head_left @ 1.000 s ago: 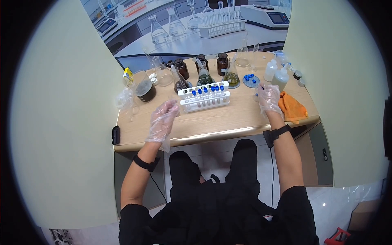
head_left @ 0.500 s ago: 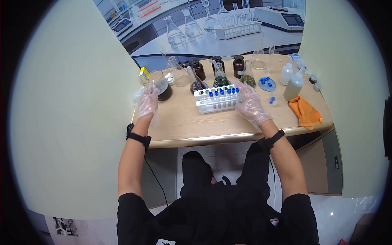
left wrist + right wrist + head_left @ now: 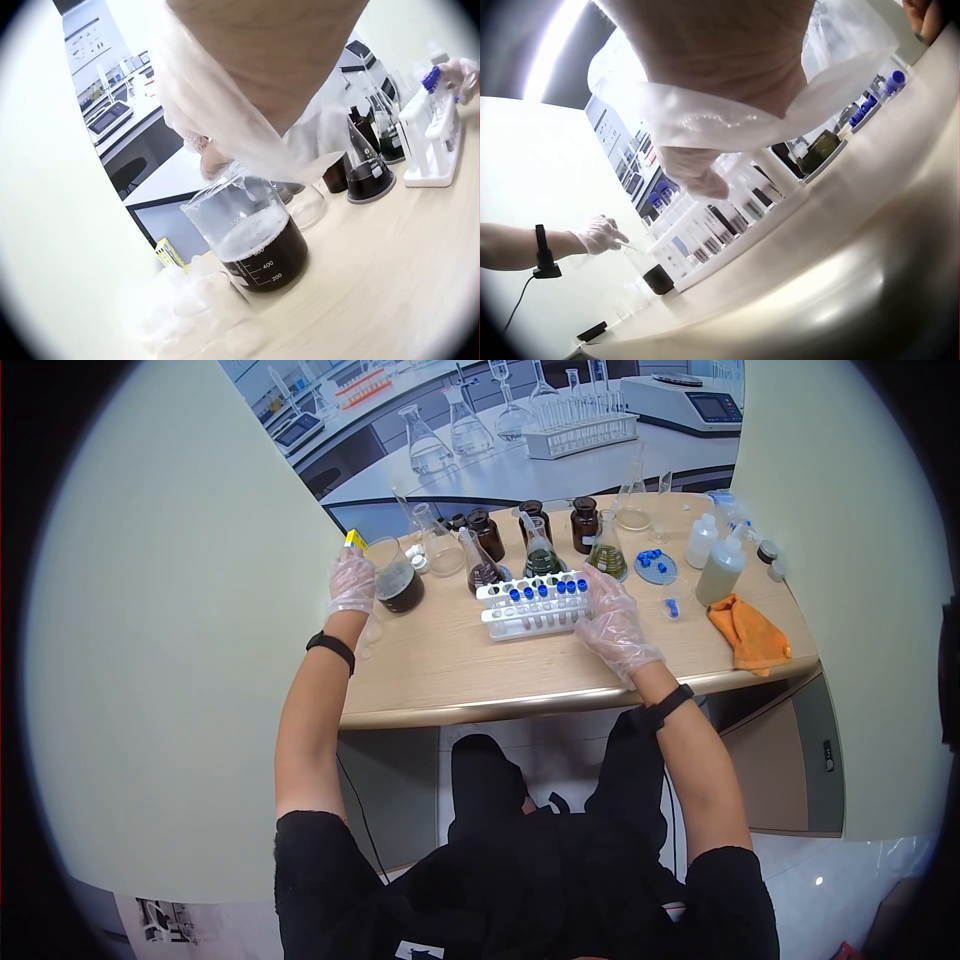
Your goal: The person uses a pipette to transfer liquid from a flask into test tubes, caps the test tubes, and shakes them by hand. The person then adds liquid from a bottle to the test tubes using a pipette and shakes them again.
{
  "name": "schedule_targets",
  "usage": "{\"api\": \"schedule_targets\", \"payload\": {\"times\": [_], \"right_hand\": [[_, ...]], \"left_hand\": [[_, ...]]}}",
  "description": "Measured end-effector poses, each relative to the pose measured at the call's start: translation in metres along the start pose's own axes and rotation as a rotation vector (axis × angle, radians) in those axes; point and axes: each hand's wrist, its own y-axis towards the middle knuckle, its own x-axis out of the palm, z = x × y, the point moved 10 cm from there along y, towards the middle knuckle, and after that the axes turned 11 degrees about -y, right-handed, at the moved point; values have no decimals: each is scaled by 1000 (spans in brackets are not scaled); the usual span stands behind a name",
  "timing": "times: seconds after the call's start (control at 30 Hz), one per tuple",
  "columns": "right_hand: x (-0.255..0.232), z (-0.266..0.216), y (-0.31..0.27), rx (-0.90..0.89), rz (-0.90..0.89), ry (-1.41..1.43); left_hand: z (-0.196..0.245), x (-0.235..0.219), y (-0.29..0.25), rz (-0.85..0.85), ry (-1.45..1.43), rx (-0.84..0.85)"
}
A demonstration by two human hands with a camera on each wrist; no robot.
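My gloved left hand (image 3: 352, 578) is at the left rim of a large beaker (image 3: 262, 259), which holds dark liquid under pale foam. In the right wrist view the fingers of that hand pinch a thin pale rod (image 3: 632, 247) that slants toward the beaker; its kind I cannot tell. At the centre stands a white test tube rack (image 3: 535, 628) with several blue-capped tubes (image 3: 543, 591). My gloved right hand (image 3: 615, 622) grips the rack's right end, fingers at the upper tier and thumb lower down.
Behind the rack stand flasks of dark and green liquid (image 3: 543, 563) and brown bottles (image 3: 584, 525). To the right are a dish of blue caps (image 3: 655, 567), squeeze bottles (image 3: 720, 575) and an orange cloth (image 3: 750, 635). Crumpled clear plastic (image 3: 195, 315) lies beside the beaker.
My left hand has moved left to the beaker's far-left rim. My right hand came from the bottles at the right to the rack's right end and stays there. The rack has stayed in place.
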Motion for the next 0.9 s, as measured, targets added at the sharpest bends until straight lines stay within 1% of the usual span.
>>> {"api": "schedule_targets", "payload": {"times": [0.03, 0.07, 0.13, 0.23, 0.37, 0.47, 0.53, 0.57, 0.63, 0.67, 0.73, 0.77, 0.83, 0.87, 0.9], "right_hand": [[1, 0, 0, 3, -1, 5], [1, 0, -1, 3, -1, 5], [-1, -1, -2, -6, 29, 40], [0, -1, -2, 18, 15, 12], [1, 0, -2, 33, -9, 43], [5, 3, 0, 50, -22, 6], [4, 2, -1, 43, -11, 5], [3, 2, -1, 45, -12, 4], [2, 1, -1, 37, -14, 16], [3, 3, -2, 39, -15, 13], [3, 1, -2, 7, 7, -20], [3, 1, -3, 9, 5, -19], [2, 0, -2, -1, 23, -9], [3, 0, -2, -1, 20, -8], [4, 0, -2, -1, 18, -24]], "left_hand": [[8, -3, -2, 18, 31, 68], [9, -3, -1, 18, 30, 69], [17, -10, 0, 54, 40, 128], [21, -10, 1, 17, 50, 147], [18, -7, 1, 43, 10, 155], [13, -7, 2, 64, -52, 110], [2, -2, 1, 35, -126, 31], [0, 0, 3, 34, -127, 32], [-30, 3, 5, 19, -405, -255], [-28, -1, 3, 18, -408, -253], [3, -41, -5, 210, -342, 85], [13, -50, -12, 207, -342, 85], [39, -79, -30, 362, -925, 103], [56, -89, -39, 360, -926, 100], [75, -93, -46, 289, -1162, 112]]}}
